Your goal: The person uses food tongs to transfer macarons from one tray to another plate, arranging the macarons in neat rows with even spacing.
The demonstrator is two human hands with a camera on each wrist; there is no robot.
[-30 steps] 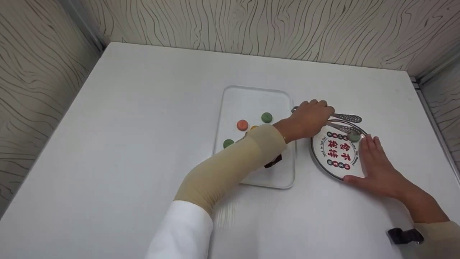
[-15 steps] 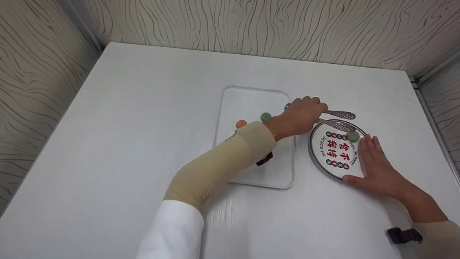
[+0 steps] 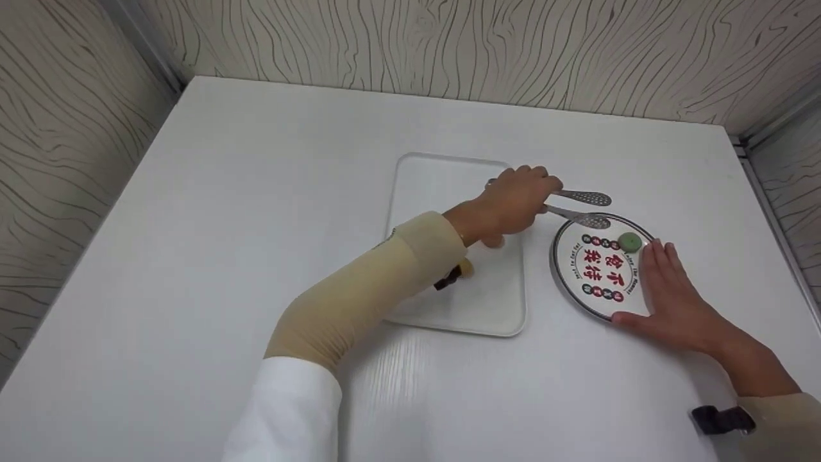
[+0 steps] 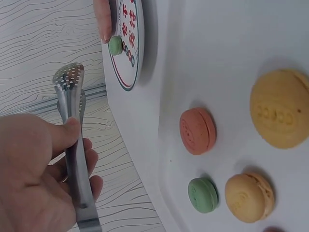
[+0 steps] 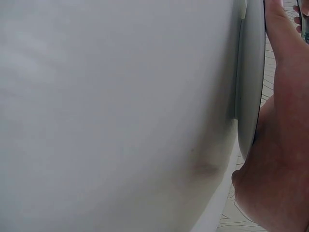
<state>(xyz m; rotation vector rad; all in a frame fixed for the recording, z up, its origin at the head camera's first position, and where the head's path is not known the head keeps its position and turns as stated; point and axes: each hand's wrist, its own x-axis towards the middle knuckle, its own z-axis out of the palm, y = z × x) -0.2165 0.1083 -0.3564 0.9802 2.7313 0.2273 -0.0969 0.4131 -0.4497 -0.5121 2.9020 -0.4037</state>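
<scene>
My left hand point(image 3: 518, 197) grips metal tongs point(image 3: 585, 197) with perforated tips over the right part of the tray; the tips stand apart with nothing between them. On the round white plate point(image 3: 638, 290) with red lettering lies a green macaron point(image 3: 630, 242), just past the tongs' tips. My right hand point(image 3: 678, 305) rests along the plate's right edge, fingers straight and thumb spread at the near rim. In the left wrist view a red macaron point(image 4: 197, 130), a green macaron point(image 4: 203, 195), an orange macaron point(image 4: 248, 197) and a large yellow macaron point(image 4: 280, 108) lie on the tray.
The pale rectangular tray point(image 3: 478, 321) lies left of the plate on a white table point(image 3: 256, 212), partly hidden under my left forearm. Wood-patterned panels point(image 3: 449, 51) stand along the table's back and sides.
My left hand has drawn left and back with the tongs, away from the green macaron, which stays on the plate. The right hand has kept its place.
</scene>
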